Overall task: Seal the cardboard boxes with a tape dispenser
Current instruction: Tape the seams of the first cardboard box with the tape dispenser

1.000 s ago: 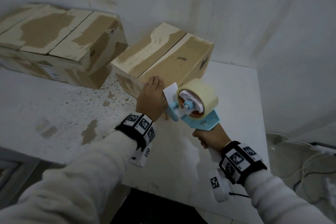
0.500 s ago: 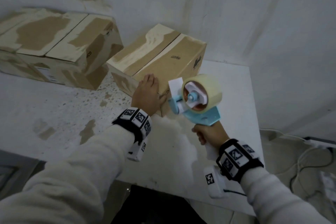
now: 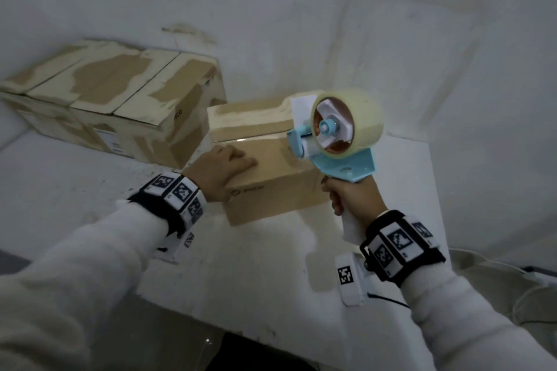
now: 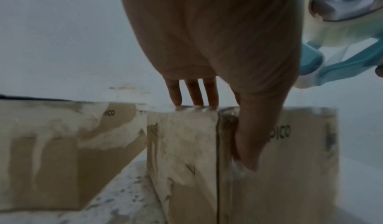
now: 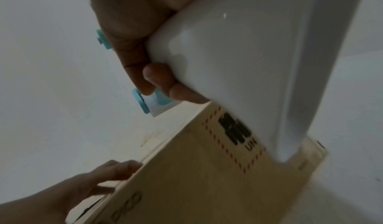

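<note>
A small brown cardboard box (image 3: 268,187) stands on the white table (image 3: 241,274) with a long side toward me. My left hand (image 3: 224,164) rests on its top near the left corner, fingers (image 4: 192,93) straight along the top edge and thumb (image 4: 248,145) down the near side. My right hand (image 3: 351,199) grips the white handle (image 5: 238,63) of a light-blue tape dispenser (image 3: 340,135) carrying a roll of clear tape (image 3: 358,117). The dispenser hangs above the box's right end, its front pointing left; whether it touches the box is hidden.
Two larger worn cardboard boxes (image 3: 120,99) stand side by side against the wall at the back left, close to the small box. The table's front edge (image 3: 241,328) runs near my arms. Cables (image 3: 518,280) lie on the floor at the right.
The small box has turned and come nearer, its long side now facing me. My left hand went from its near end onto its top. The dispenser rose over the box's right end.
</note>
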The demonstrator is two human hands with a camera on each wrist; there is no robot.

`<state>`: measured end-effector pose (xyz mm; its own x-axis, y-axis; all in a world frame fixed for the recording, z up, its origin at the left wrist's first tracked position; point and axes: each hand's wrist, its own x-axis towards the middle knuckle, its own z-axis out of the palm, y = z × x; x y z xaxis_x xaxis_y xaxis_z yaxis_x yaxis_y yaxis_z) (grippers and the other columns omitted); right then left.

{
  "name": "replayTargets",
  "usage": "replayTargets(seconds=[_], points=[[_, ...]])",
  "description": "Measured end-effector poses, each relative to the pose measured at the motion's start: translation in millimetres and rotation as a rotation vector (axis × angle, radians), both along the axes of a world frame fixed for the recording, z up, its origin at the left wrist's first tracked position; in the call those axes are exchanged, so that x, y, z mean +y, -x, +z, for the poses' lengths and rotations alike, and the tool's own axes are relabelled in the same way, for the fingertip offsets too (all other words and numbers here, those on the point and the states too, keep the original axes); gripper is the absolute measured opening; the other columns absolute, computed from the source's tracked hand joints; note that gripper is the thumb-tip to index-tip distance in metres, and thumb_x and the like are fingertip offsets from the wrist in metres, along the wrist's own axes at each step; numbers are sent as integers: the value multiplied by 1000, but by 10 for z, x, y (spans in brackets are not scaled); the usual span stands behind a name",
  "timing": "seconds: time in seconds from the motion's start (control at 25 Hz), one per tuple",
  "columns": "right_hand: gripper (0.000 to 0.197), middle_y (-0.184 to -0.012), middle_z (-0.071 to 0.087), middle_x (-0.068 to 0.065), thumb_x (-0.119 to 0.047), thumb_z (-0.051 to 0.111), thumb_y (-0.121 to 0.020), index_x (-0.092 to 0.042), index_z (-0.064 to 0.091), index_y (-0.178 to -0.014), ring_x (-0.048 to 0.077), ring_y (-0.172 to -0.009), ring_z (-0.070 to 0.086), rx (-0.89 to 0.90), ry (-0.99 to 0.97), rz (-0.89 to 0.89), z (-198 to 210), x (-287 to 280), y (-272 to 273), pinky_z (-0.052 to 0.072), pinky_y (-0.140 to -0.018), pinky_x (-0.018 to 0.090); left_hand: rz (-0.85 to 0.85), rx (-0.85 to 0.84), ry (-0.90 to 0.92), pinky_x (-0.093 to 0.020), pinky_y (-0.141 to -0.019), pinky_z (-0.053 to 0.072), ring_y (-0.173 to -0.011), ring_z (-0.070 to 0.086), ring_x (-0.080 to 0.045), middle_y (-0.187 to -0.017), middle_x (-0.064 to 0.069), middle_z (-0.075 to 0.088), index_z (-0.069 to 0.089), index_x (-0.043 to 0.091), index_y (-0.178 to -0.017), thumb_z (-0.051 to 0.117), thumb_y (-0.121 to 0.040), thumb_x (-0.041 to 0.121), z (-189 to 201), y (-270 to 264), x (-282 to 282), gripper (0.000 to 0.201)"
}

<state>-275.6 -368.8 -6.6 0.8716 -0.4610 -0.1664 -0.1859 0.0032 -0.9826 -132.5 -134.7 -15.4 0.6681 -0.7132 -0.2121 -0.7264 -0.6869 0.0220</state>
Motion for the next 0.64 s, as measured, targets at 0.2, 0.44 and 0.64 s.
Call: replayTargets(seconds=[0.2, 0.44, 0.64], points=[[31, -35, 44, 4, 3, 61, -69, -9, 45, -45, 21, -32, 38, -29, 107, -7, 183, 34, -174, 35, -40, 25, 135, 205, 43, -31, -91, 42, -106, 52, -20, -122, -1, 52, 56, 24, -122, 52, -83, 54, 441, -260, 47, 49], [33, -38, 44, 6, 4, 63, -71, -8, 45, -46, 22, -37, 40, -72, 106, -138, 397, 71, -330, 36, -44, 28, 673, 1230, 664, -28, -60, 54, -79, 71, -27, -102, -20, 70, 49, -3, -123, 32, -84, 73, 735, -318, -841, 87], [30, -41, 46, 6, 5, 64, -70, -9, 48, -49, 21, -41, 42, -66, 107, -229, 431, 68, -338, 37, -45, 30, 691, 1386, 885, -23, -60, 56, -63, 70, -13, -85, -10, 70, 43, -7, -131, 54, -93, 27, 723, -559, -1242, 52]])
